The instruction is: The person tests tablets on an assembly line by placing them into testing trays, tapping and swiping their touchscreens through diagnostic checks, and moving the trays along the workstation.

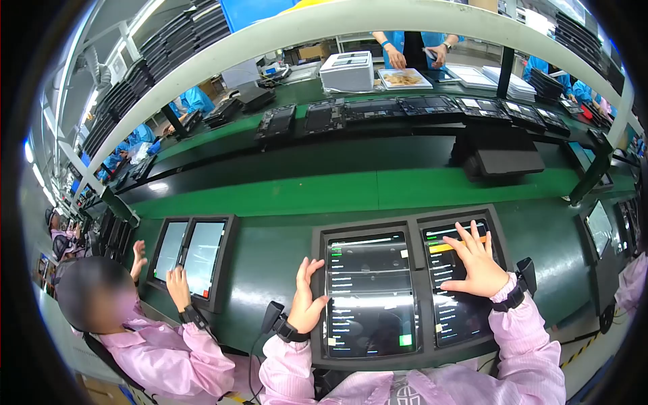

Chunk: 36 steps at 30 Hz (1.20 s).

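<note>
Two tablets lie side by side in a dark foam tray (415, 250) in front of me. The left tablet (370, 297) shows a black screen with lines of text and a green square near its lower right. On the right tablet (447, 317) is a similar list, with an orange bar near the top. My right hand (476, 264) is spread over the upper part of that right tablet, its fingers at or just above the screen. My left hand (307, 295) rests at the left edge of the tray, thumb and fingers apart, holding nothing.
To my left a person in pink (162, 358) works at another foam tray (226, 260) with two lit tablets. Beyond the green mat (304, 197), opened devices (371, 108) line a raised shelf. A dark stack (499, 152) stands behind my tray. A white frame bar (283, 50) crosses above.
</note>
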Each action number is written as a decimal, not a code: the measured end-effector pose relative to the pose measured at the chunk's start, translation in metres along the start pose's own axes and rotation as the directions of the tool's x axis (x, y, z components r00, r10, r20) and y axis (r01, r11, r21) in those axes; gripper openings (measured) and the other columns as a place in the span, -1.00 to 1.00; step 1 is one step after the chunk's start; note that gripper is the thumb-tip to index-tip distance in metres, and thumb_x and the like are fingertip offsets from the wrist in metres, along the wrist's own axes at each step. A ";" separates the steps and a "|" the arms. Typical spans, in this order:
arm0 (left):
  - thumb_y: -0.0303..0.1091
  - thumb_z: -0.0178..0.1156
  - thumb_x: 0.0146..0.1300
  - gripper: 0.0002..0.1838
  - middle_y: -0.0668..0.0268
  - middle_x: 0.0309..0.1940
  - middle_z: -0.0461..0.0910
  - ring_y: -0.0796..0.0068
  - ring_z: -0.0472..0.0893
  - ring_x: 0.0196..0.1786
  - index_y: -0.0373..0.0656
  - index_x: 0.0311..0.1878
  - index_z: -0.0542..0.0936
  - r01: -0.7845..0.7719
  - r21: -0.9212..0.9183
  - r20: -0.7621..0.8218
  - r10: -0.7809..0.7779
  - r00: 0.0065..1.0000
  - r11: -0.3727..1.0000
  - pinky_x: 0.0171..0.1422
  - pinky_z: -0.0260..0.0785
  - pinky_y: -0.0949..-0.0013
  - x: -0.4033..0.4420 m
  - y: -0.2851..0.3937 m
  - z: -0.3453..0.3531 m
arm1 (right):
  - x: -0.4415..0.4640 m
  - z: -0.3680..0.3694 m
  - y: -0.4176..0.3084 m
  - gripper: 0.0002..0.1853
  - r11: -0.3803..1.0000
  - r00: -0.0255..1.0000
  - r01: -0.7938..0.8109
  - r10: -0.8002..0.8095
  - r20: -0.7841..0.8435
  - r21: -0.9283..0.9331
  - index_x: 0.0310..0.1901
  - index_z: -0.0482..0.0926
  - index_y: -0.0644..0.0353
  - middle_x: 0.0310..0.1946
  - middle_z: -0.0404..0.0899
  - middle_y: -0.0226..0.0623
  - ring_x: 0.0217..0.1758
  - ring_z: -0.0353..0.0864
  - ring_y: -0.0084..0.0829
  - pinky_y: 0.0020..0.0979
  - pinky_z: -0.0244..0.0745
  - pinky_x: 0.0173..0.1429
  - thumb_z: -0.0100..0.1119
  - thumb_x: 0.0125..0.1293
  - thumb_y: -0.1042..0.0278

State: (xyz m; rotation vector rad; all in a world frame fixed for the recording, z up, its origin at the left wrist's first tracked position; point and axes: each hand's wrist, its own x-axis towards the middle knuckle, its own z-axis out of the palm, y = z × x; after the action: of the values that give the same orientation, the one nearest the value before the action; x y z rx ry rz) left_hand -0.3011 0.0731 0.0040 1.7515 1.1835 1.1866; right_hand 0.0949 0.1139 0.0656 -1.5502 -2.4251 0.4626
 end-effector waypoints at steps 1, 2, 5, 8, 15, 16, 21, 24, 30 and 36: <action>-0.67 0.11 0.00 0.05 -0.07 0.46 0.17 -0.03 0.02 0.59 -0.26 0.55 -0.22 0.013 -0.051 0.006 -0.013 1.000 0.999 0.63 -0.24 0.08 -0.007 -0.003 -0.001 | -0.001 -0.003 -0.001 0.10 1.000 1.000 0.003 -0.003 0.002 0.026 0.43 0.26 0.04 0.55 -0.11 0.09 0.62 -0.39 0.27 0.47 -0.57 0.46 0.48 -0.10 -0.35; -0.64 0.15 0.01 0.07 -0.08 0.47 0.14 -0.02 0.01 0.60 -0.26 0.56 -0.24 0.023 -0.055 0.021 -0.022 1.000 0.998 0.63 -0.26 0.08 -0.015 -0.003 -0.002 | -0.002 -0.006 -0.003 0.14 0.999 0.999 0.032 -0.032 0.033 0.028 0.44 0.23 0.03 0.55 -0.13 0.10 0.61 -0.40 0.29 0.47 -0.55 0.46 0.50 -0.15 -0.35; -0.47 0.35 0.01 0.18 -0.11 0.51 0.04 -0.03 -0.03 0.60 -0.28 0.56 -0.26 0.046 0.041 0.093 -0.049 0.994 0.998 0.62 -0.24 0.05 -0.039 0.003 -0.006 | -0.007 -0.008 -0.007 0.31 0.983 0.968 0.185 -0.186 0.165 0.024 0.52 0.07 -0.01 0.56 -0.18 0.12 0.60 -0.42 0.35 0.47 -0.42 0.47 0.59 -0.26 -0.30; -0.43 0.38 0.03 0.19 -0.13 0.54 -0.07 -0.06 -0.09 0.61 -0.30 0.56 -0.26 0.041 0.110 0.157 -0.058 0.986 0.993 0.63 -0.25 0.04 -0.053 0.022 -0.009 | -0.009 -0.008 -0.023 0.40 0.950 0.900 0.307 -0.312 0.304 0.064 0.55 0.00 -0.06 0.57 -0.22 0.09 0.60 -0.40 0.36 0.49 -0.39 0.46 0.65 -0.35 -0.23; -0.39 0.43 -0.01 0.24 -0.18 0.57 -0.29 -0.14 -0.26 0.63 -0.31 0.56 -0.28 0.024 0.233 0.293 -0.093 0.952 0.972 0.64 -0.31 0.02 -0.058 0.042 -0.009 | -0.015 -0.004 -0.029 0.40 0.936 0.879 0.346 -0.349 0.325 0.069 0.54 0.03 -0.08 0.57 -0.21 0.08 0.60 -0.39 0.34 0.50 -0.37 0.46 0.67 -0.39 -0.19; -0.39 0.44 -0.01 0.24 -0.19 0.56 -0.29 -0.14 -0.25 0.62 -0.31 0.55 -0.27 0.024 0.274 0.293 -0.107 0.950 0.961 0.63 -0.29 0.02 -0.058 0.045 -0.009 | -0.015 -0.004 -0.030 0.40 0.938 0.884 0.344 -0.335 0.325 0.032 0.54 0.02 -0.08 0.57 -0.21 0.08 0.60 -0.39 0.33 0.49 -0.38 0.47 0.68 -0.40 -0.18; -0.39 0.43 -0.03 0.20 -0.20 0.54 -0.18 -0.16 -0.14 0.60 -0.35 0.54 -0.20 0.059 0.270 0.260 -0.132 0.957 0.961 0.62 -0.23 0.01 -0.053 0.049 -0.009 | -0.016 -0.010 -0.018 0.36 0.955 0.934 0.279 -0.295 0.200 0.102 0.54 0.01 -0.01 0.57 -0.21 0.11 0.60 -0.39 0.33 0.46 -0.38 0.48 0.59 -0.29 -0.31; -0.37 0.38 0.05 0.10 -0.15 0.47 0.05 -0.14 0.05 0.54 -0.34 0.54 -0.13 0.104 0.384 0.089 -0.149 0.985 0.917 0.61 -0.24 -0.05 -0.034 0.045 -0.001 | -0.015 -0.019 -0.001 0.23 0.989 0.989 0.145 -0.145 0.026 0.000 0.48 0.13 0.04 0.55 -0.15 0.14 0.60 -0.39 0.35 0.54 -0.45 0.43 0.53 -0.20 -0.35; -0.37 0.25 0.18 -0.12 0.03 0.49 0.18 -0.03 0.05 0.59 -0.28 0.52 0.04 0.038 0.559 0.066 -0.090 0.994 0.828 0.61 -0.30 -0.20 0.006 0.038 0.018 | -0.016 -0.012 0.002 0.10 0.987 0.987 0.158 -0.156 0.050 -0.038 0.35 0.32 0.09 0.54 -0.10 0.12 0.61 -0.36 0.30 0.53 -0.44 0.45 0.51 -0.20 -0.38; -0.50 0.18 0.10 -0.14 0.07 0.37 0.35 -0.02 0.17 0.53 -0.30 0.49 0.05 0.044 0.527 0.009 -0.057 0.998 0.848 0.61 -0.23 -0.18 -0.002 0.034 0.019 | -0.014 -0.001 0.001 0.12 0.983 0.985 0.169 -0.166 0.053 -0.067 0.35 0.37 0.08 0.54 -0.05 0.10 0.61 -0.31 0.29 0.50 -0.42 0.45 0.40 -0.19 -0.53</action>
State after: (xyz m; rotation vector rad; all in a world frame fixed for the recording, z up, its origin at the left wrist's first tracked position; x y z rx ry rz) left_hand -0.2734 0.0587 0.0278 2.1030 1.6442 0.8464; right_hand 0.1023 0.1013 0.0663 -1.3603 -2.6071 0.3881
